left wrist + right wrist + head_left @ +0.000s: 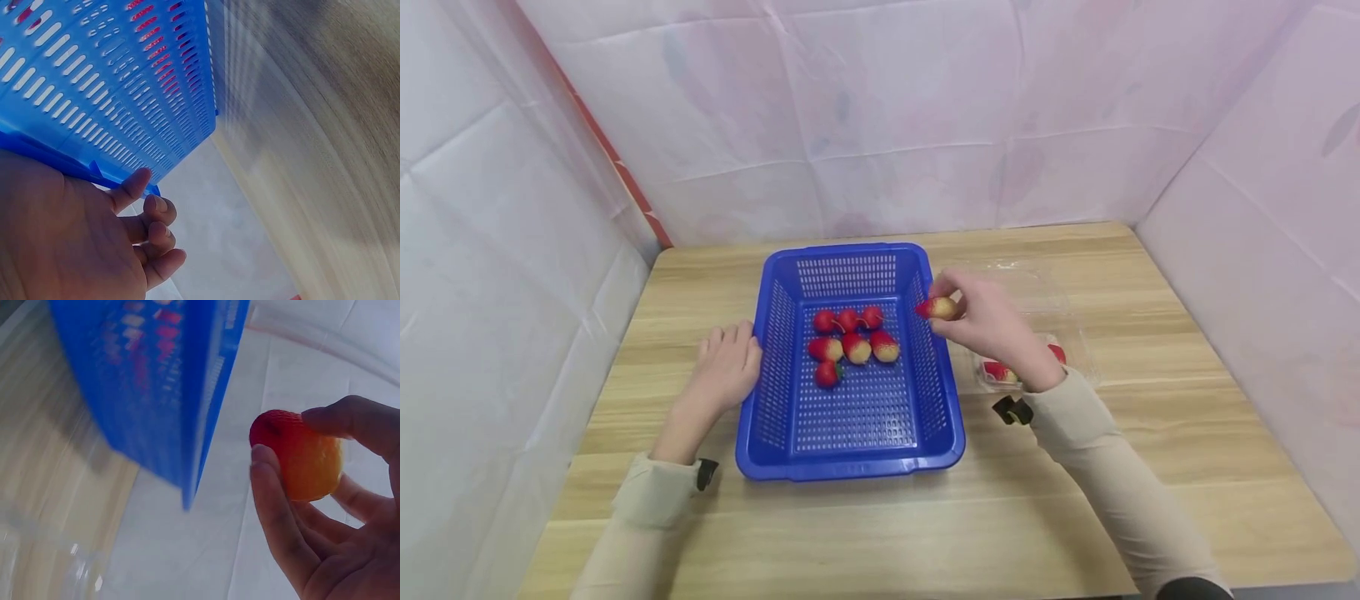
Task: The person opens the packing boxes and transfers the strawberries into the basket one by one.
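In the head view, my right hand is at the right rim of a blue plastic basket. It pinches a red-and-yellow strawberry between thumb and fingers; the right wrist view shows this strawberry up close, beside the basket wall. My left hand rests against the basket's left rim, its fingers loosely bent, with the thumb right at the rim in the left wrist view. Inside the basket lie three round red cherries, three red-and-yellow strawberries and one red fruit with a green leaf.
A clear plastic box with its lid folded back stands right of the basket, partly behind my right forearm. More red-and-yellow strawberries lie in it. Everything stands on a wooden table, with pale cloth walls around its back and sides.
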A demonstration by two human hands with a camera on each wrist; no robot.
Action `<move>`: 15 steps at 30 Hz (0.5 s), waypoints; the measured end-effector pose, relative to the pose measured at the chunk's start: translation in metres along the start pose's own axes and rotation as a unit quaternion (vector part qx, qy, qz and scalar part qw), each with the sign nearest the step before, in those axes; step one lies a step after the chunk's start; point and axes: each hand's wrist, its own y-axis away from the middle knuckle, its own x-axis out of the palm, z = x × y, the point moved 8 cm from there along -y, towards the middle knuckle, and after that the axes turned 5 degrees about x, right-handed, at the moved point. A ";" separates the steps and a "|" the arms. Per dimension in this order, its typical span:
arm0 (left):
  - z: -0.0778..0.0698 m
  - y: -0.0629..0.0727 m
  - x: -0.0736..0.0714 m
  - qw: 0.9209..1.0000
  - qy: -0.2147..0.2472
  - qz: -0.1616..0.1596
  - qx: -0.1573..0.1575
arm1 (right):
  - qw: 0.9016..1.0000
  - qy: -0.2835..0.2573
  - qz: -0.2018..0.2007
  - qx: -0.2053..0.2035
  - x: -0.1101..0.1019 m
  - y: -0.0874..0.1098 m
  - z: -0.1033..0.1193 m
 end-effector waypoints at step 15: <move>0.000 0.001 0.000 1.000 -0.004 0.003 0.000 | 0.997 -0.009 0.081 -0.014 0.052 -0.027 0.040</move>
